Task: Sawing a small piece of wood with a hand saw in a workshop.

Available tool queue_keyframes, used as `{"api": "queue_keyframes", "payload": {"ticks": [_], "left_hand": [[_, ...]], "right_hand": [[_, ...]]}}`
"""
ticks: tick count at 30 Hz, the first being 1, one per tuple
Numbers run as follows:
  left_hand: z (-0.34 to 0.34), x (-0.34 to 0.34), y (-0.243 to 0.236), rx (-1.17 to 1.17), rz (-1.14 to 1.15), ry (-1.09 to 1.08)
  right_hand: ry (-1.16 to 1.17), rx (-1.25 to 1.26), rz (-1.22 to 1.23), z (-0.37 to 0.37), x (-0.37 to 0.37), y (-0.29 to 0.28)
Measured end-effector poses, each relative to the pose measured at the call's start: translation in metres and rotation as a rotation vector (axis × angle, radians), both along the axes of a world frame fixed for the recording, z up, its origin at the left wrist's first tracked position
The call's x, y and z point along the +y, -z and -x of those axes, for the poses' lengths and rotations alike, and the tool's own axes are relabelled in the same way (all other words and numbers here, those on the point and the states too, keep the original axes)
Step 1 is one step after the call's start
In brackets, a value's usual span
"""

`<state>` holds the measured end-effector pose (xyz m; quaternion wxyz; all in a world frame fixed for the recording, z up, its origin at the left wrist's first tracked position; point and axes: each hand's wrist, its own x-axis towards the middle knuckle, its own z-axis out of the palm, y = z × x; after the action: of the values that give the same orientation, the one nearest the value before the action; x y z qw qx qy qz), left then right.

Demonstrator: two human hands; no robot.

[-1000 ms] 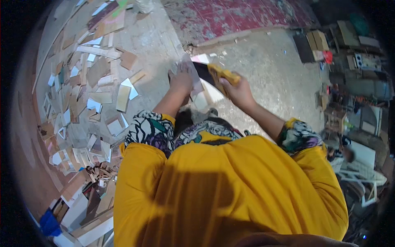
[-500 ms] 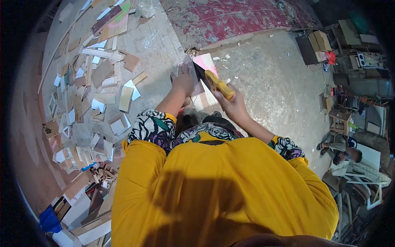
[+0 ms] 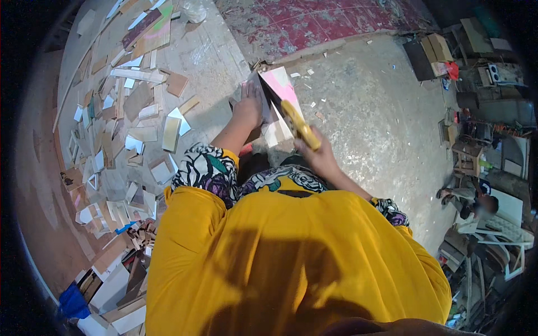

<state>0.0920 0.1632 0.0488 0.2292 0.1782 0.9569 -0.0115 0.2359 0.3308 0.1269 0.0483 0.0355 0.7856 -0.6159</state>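
Observation:
My right hand (image 3: 312,147) is closed round the yellow handle of a saw (image 3: 298,119), whose dark blade slants up and left along pale, pink-marked board (image 3: 278,80). My left hand (image 3: 248,104) lies with stretched fingers on a greyish piece (image 3: 267,119) just left of the blade, pressing against it; its thumb is mostly hidden. The pieces' undersides and what supports them are hard to make out. My legs are partly visible below them.
Scattered wood offcuts (image 3: 143,134) cover the pale floor at left, with a blue item (image 3: 73,301) lower left. A red-painted floor (image 3: 319,19) lies ahead. Cardboard (image 3: 437,50) and assorted clutter line the right side, where another person (image 3: 465,201) crouches.
My right hand has pulled the saw down toward my body, and its arm is drawn back. More of the pink-marked board shows. My left hand stays on its piece.

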Motion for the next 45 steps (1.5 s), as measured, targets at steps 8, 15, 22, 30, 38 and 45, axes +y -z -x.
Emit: {"api": "queue_keyframes", "payload": {"ticks": [8, 15, 22, 30, 38, 45], "left_hand": [[-0.003, -0.004, -0.006, -0.013, -0.046, 0.020], [-0.003, -0.005, 0.000, 0.000, -0.056, 0.017], [-0.005, -0.004, -0.009, -0.039, -0.059, 0.010], [-0.002, -0.005, 0.000, 0.006, -0.097, 0.038], [-0.003, -0.003, -0.004, -0.020, -0.065, 0.008], [-0.001, 0.001, -0.011, -0.068, -0.031, -0.022]], "right_hand": [[0.006, -0.116, 0.022, 0.017, -0.006, -0.038], [0.011, -0.255, 0.037, 0.018, -0.001, -0.055], [0.057, -0.259, 0.272, 0.052, 0.010, -0.029], [0.046, -0.208, 0.211, 0.068, 0.010, -0.025], [0.016, -0.306, 0.147, 0.061, 0.000, -0.011], [0.026, -0.147, 0.098, 0.034, -0.008, 0.003]]}}
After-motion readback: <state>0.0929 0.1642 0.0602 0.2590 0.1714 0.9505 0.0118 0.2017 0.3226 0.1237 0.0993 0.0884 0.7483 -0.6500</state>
